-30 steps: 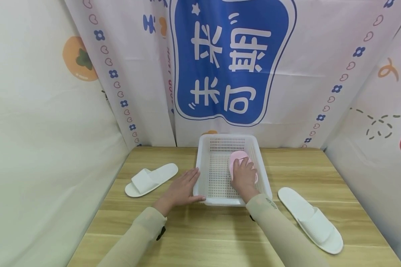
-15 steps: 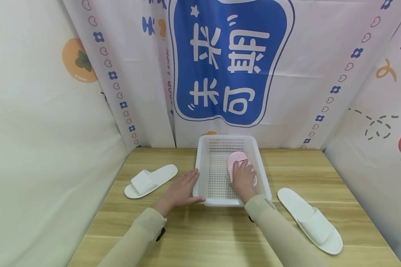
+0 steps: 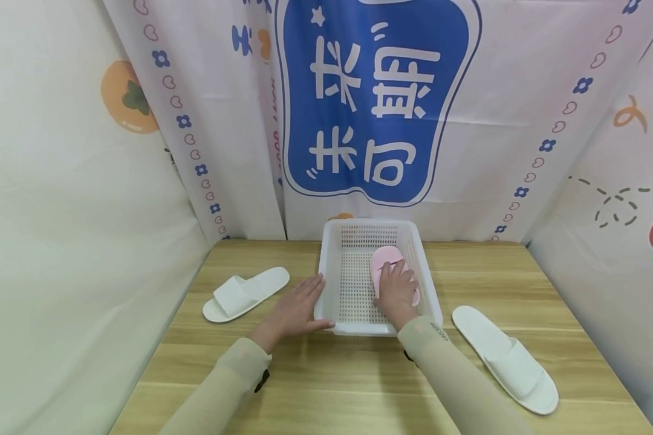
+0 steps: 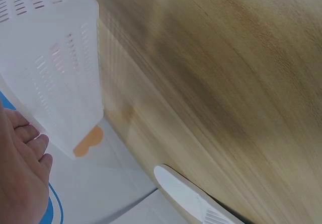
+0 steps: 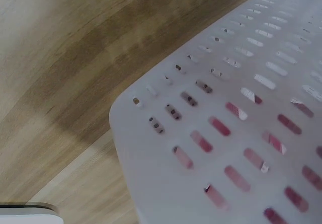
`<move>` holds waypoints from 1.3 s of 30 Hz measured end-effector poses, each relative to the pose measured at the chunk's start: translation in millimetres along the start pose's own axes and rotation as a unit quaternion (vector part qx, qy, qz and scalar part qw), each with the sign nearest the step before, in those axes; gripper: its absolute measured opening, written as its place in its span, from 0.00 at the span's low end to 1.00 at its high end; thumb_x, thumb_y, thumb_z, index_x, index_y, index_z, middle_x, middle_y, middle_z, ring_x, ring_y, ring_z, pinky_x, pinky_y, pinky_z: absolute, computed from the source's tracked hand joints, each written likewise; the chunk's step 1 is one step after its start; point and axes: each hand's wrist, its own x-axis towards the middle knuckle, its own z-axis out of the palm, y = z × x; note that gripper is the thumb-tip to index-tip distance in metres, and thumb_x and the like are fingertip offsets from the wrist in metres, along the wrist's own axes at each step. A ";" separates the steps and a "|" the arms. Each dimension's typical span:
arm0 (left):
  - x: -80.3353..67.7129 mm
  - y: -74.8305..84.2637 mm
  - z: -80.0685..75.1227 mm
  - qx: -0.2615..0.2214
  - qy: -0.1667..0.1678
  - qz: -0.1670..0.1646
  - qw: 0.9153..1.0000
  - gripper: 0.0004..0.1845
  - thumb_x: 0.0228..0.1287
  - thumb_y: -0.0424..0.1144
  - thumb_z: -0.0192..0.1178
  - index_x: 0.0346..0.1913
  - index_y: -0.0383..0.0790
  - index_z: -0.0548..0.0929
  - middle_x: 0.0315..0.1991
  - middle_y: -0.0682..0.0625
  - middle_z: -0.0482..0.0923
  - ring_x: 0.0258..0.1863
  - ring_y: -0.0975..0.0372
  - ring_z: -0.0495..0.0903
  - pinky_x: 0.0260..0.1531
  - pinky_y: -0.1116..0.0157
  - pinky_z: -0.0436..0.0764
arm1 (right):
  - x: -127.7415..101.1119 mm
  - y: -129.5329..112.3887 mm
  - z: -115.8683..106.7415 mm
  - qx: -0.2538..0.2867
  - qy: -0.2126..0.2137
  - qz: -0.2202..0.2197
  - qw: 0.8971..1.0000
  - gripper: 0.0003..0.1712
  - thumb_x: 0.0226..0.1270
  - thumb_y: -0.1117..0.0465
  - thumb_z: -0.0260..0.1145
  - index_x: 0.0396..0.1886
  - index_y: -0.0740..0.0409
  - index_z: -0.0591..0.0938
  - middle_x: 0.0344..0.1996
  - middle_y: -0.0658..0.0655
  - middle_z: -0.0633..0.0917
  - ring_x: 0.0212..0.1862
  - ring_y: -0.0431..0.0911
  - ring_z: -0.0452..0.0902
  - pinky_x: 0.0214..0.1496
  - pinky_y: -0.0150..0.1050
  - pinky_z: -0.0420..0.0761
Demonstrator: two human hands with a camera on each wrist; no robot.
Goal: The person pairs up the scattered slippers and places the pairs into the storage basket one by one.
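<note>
A white perforated basket (image 3: pixel 359 329) stands at the table's middle back. Inside it, on the right side, lies a pink slipper (image 3: pixel 385 256). My right hand (image 3: pixel 396 291) reaches into the basket and holds the slipper from above, covering its near half. Flat on the table, my left hand (image 3: pixel 296 305) has straight fingers against the basket's left wall. The left wrist view has that hand (image 4: pixel 20 173) beside the basket wall (image 4: pixel 55 68). Through the holes of the basket wall (image 5: pixel 241 133), the right wrist view catches pink.
One white slipper (image 3: pixel 245 293) lies on the wooden table (image 3: pixel 332 386) left of the basket; another white slipper (image 3: pixel 506 359) lies to the right near the front. Printed cloth walls close in the back and both sides.
My right hand and the pink slipper have shifted very slightly left inside the basket. The left hand and the basket have stayed put.
</note>
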 end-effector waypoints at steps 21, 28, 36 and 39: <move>0.0 0.7 0.9 0.005 -0.001 -0.003 1.000 0.53 0.61 0.71 0.51 0.72 0.27 0.57 0.73 0.35 0.54 0.72 0.47 0.55 0.71 0.54 0.54 | 1.4 -0.5 -2.8 0.012 -0.024 -0.001 1.000 0.64 0.51 0.39 0.74 0.75 0.68 0.52 0.70 0.78 0.51 0.65 0.74 0.56 0.58 0.68 0.69; 0.1 0.9 0.9 0.002 -0.003 -0.003 1.000 0.53 0.61 0.70 0.51 0.72 0.27 0.57 0.73 0.35 0.54 0.72 0.47 0.55 0.71 0.54 0.54 | 1.1 -0.2 -2.7 0.011 -0.019 -0.006 1.000 0.62 0.52 0.40 0.74 0.75 0.66 0.53 0.71 0.77 0.51 0.66 0.73 0.55 0.60 0.67 0.67; 0.2 0.9 1.0 0.003 -0.005 -0.005 1.000 0.53 0.61 0.69 0.53 0.72 0.26 0.57 0.73 0.35 0.54 0.72 0.47 0.54 0.71 0.54 0.54 | -2.4 0.4 -7.1 0.005 -0.010 -0.018 1.000 0.62 0.51 0.39 0.74 0.75 0.66 0.54 0.71 0.77 0.52 0.66 0.73 0.55 0.60 0.69 0.64; 0.7 1.3 0.1 0.004 -0.007 -0.006 1.000 0.53 0.61 0.69 0.53 0.72 0.26 0.57 0.73 0.35 0.54 0.72 0.48 0.54 0.71 0.54 0.54 | -2.9 1.5 -10.3 0.008 -0.009 -0.023 1.000 0.62 0.51 0.39 0.74 0.75 0.66 0.53 0.71 0.77 0.52 0.66 0.73 0.54 0.62 0.69 0.62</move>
